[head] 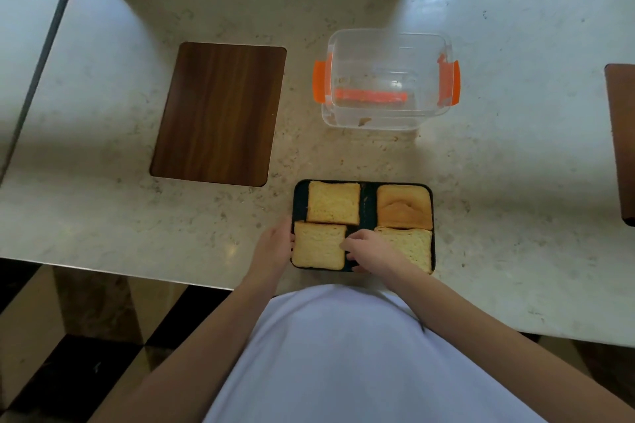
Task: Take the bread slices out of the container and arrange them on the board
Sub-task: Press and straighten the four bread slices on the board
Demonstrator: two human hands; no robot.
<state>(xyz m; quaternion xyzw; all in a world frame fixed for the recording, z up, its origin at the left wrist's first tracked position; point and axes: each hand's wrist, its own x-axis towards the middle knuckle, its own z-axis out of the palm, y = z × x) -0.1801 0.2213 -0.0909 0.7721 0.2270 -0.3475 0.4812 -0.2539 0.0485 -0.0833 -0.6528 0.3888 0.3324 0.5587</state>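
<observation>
Four square toasted bread slices (334, 202) sit in a two-by-two on the dark rectangular board (367, 196) at the near edge of the pale stone surface (515, 165). The clear plastic container with orange clips (386, 79) at 12 o'clock of the board looks empty. Left hand (275, 247) is half open, resting against the board's 9 o'clock edge beside the near-left slice (319, 245). Right hand (369, 251) is loosely curled, fingertips touching that slice's 3 o'clock edge — not gripping anything. Risk: the board sits near the surface edge — a push toward 6 o'clock could tip it off; pinching could crumble the slice. A brown wooden board (220, 113) at 10 o'clock lies bare.
</observation>
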